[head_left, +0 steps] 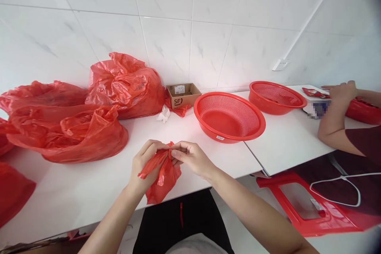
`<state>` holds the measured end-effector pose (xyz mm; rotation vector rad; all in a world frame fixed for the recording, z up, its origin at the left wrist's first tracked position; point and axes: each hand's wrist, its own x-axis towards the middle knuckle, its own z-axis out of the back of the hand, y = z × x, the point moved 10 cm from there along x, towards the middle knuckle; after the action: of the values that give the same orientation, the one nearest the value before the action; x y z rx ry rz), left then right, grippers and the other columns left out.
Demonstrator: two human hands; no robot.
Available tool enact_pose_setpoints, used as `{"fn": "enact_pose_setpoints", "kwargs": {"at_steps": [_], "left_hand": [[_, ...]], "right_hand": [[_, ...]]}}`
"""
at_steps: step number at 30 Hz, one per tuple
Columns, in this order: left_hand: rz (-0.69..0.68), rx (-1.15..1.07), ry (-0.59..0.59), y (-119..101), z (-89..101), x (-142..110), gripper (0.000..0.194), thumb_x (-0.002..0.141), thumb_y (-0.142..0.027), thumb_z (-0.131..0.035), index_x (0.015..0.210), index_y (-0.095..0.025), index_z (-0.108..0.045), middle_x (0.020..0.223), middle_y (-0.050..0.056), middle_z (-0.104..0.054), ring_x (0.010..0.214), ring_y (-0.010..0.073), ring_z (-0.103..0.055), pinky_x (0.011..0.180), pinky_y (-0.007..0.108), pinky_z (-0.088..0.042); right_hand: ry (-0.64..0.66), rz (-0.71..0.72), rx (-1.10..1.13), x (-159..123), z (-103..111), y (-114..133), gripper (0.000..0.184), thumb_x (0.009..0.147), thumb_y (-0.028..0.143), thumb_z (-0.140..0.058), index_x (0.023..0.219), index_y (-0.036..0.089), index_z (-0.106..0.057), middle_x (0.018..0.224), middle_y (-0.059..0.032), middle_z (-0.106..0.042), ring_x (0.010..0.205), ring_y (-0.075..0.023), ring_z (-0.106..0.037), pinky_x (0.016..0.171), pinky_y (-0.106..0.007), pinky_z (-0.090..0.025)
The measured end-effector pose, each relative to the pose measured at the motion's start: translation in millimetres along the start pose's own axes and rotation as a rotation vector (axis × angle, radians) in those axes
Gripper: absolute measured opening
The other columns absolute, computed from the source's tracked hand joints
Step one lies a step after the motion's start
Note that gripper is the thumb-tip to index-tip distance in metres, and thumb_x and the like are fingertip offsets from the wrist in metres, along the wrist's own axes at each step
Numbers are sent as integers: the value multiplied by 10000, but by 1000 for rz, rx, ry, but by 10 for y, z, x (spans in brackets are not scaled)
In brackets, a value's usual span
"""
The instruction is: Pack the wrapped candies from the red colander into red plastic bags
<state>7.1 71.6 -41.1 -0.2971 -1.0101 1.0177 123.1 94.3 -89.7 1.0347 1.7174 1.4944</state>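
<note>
Close to the table's front edge, a small red plastic bag is held up between both my hands. My left hand grips its gathered top, with a loose flap of plastic hanging over the fingers. My right hand pinches the twisted neck of the bag between thumb and fingers. The bag's lower part hangs down by the table edge, and what is inside cannot be seen. Beyond my hands stands a red perforated basket, its visible inside bare.
Large red plastic bags crowd the left side. A cardboard box and crumpled white tissue lie by the wall. Another red basket stands further right. A co-worker's arm reaches in there, above a red plastic stool.
</note>
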Motion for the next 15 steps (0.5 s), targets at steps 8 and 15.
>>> {"fn": "enact_pose_setpoints", "kwargs": {"at_steps": [8, 15], "left_hand": [[90, -69, 157, 155, 167, 181, 142, 832, -301, -620, 897, -248, -734, 918, 37, -725, 847, 205, -667, 746, 309, -523], [335, -161, 194, 276, 138, 199, 217, 815, -440, -647, 801, -233, -710, 844, 15, -724, 818, 201, -660, 742, 284, -509]], "right_hand": [[-105, 330, -984, -184, -161, 462, 112, 880, 147, -505, 802, 198, -566, 843, -29, -659, 754, -158, -586, 676, -286, -421], [-166, 465, -1021, -282, -65, 392, 166, 873, 303, -609, 1000, 204, -569, 1063, -88, -631, 985, -219, -560, 831, -348, -432]]}}
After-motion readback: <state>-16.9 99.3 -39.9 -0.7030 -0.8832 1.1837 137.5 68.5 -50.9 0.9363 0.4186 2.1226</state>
